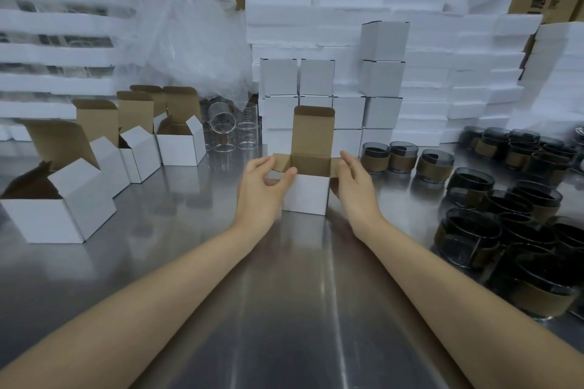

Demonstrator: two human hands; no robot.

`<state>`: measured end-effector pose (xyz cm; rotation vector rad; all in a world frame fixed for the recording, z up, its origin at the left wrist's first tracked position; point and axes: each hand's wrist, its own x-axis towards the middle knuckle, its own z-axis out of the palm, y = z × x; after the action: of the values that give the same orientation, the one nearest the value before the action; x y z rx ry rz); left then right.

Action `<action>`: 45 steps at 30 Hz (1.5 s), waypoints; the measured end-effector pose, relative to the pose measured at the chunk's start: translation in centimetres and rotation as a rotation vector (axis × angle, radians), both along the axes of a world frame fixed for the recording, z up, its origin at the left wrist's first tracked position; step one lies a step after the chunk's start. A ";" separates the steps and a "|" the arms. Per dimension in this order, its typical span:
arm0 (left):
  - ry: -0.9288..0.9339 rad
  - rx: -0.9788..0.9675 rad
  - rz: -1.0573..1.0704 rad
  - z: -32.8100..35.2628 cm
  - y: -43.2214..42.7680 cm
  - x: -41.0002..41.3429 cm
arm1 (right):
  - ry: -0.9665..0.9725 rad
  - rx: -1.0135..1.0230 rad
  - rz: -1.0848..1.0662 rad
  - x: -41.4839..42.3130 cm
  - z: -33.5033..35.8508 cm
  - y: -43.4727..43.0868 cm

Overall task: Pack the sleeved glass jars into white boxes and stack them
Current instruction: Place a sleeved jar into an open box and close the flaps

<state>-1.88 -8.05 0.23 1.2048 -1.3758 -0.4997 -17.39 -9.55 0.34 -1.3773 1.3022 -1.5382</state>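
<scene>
White box point(306, 196) stands mid-worktop point(284, 294), lid flap point(313, 133) upright; you can't see whether a jar is inside. Left hand point(262, 186): half-open, fingers curved over the left side flap, thumb on the front rim. Right hand point(354, 186): fingers nearly straight beside the right side flap, holding nothing. Fold both side flaps in level first, then lower the lid and tuck it. Sleeved glass jars point(401, 161) sit to your right; closed boxes point(382, 79) are stacked just behind.
</scene>
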 end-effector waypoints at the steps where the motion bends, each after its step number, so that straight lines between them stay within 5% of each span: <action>1: -0.010 0.021 0.007 -0.1 0.0 0.1 | 0.018 0.025 0.019 0.0 0.0 0.1; 10: -0.216 0.065 -0.056 -0.2 0.8 0.9 | 0.390 0.070 0.228 0.1 -0.3 1.5; 22: -0.184 -0.042 -0.055 -0.5 0.3 0.9 | 0.318 0.066 0.288 -0.6 -0.9 0.4; 31: -0.155 0.069 -0.305 -0.7 -0.2 1.4 | 0.310 0.079 0.335 -0.6 -1.2 0.0; 45: -0.298 0.179 -0.331 0.3 -0.7 3.1 | 0.433 0.086 0.352 -0.4 -1.2 0.4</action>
<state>1.20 -8.76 0.57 1.2352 -1.8330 -0.7080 -17.83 -9.14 -0.82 -1.8359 1.2638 -0.9706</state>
